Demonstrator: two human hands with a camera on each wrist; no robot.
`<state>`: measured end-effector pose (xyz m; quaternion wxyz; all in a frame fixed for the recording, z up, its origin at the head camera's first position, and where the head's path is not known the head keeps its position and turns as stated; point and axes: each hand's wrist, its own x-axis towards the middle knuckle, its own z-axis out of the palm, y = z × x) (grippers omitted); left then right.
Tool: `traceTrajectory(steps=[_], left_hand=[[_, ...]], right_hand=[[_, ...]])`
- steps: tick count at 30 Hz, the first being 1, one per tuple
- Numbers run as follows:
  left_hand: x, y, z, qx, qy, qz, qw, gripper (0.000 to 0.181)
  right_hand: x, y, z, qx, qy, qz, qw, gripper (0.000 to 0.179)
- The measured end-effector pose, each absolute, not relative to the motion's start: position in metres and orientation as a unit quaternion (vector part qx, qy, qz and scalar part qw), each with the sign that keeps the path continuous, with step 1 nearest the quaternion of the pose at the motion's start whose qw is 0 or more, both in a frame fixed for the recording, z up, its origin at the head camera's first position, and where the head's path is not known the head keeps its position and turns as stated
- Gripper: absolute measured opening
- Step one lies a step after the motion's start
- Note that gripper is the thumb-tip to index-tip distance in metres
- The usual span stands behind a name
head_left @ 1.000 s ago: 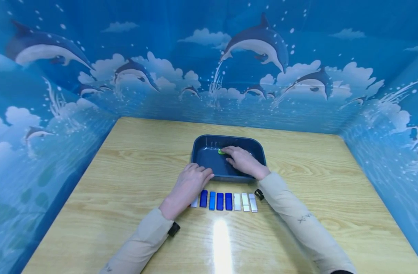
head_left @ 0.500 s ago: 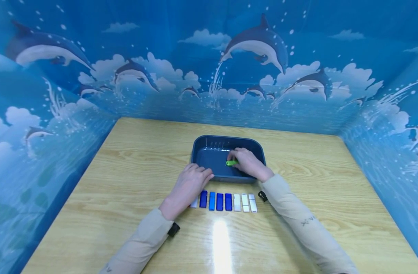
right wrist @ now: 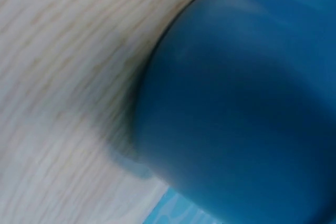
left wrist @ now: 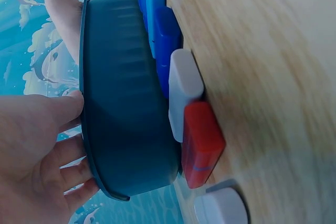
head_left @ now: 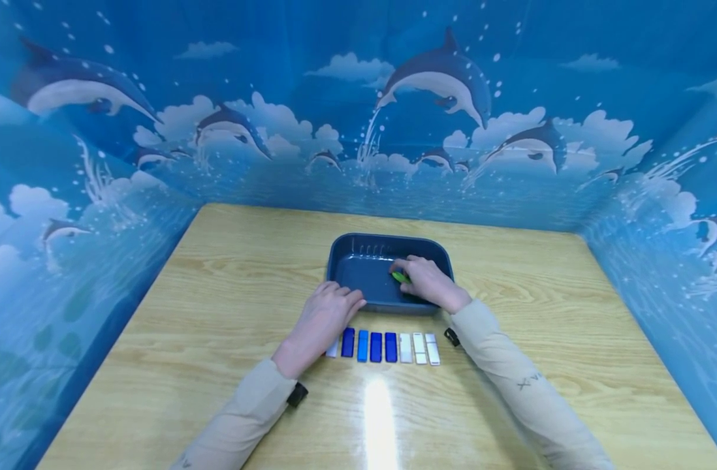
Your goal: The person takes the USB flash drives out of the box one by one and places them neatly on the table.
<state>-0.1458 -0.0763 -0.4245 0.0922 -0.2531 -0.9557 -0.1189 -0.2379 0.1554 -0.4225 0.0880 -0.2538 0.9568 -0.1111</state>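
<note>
In the head view a dark blue tray (head_left: 361,307) stands on the table. My right hand (head_left: 428,282) reaches over its near right side and pinches a small green USB flash drive (head_left: 401,277) inside it. The drive is tilted and partly covered by the fingers. At the tray's near left corner my left hand (head_left: 329,310) holds the rim. In the left wrist view the left thumb (left wrist: 68,106) meets the rim while the other fingertips pass behind it. The right wrist view has only the tray's blurred outer wall (right wrist: 231,114); the right hand is hidden there.
In front of the tray lies a row of similar small drives: dark blue (head_left: 376,347), light blue (head_left: 363,346) and white (head_left: 405,348). By the left hand are a red drive (left wrist: 202,142) and a white drive (left wrist: 185,87), with another white piece (left wrist: 223,206) beyond.
My right hand took hold of the green flash drive near the tray's middle and drew it nearer and to the right. The drive has since turned in the fingers. The left hand stays on the rim.
</note>
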Motion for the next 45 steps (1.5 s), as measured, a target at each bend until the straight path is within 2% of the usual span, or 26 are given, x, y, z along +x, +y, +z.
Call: traceTrajectory(steps=[9,15,23,26,37,45], left_hand=[[-0.146,-0.076,-0.425,-0.255,-0.956,-0.112,0.096,0.024],[-0.146,-0.076,-0.425,-0.255,-0.955,-0.117,0.100,0.024],[-0.146,-0.077,-0.426,-0.260,-0.950,-0.133,0.111,0.023],[-0.146,-0.077,-0.426,-0.259,-0.950,-0.133,0.111,0.023],[-0.146,-0.076,-0.427,-0.261,-0.949,-0.135,0.116,0.021],[-0.145,-0.076,-0.426,-0.255,-0.951,-0.139,0.108,0.023]], right_hand=[[-0.240,0.163,-0.423,-0.247,0.953,-0.156,0.081,0.035],[-0.236,0.175,-0.406,-0.209,0.935,-0.280,0.062,0.037],[-0.215,0.201,-0.391,-0.134,0.832,-0.526,0.113,0.046],[-0.204,0.212,-0.390,-0.115,0.802,-0.575,0.114,0.049],[-0.151,0.244,-0.384,-0.106,0.828,-0.539,0.110,0.052],[-0.120,0.247,-0.404,-0.106,0.841,-0.515,0.128,0.046]])
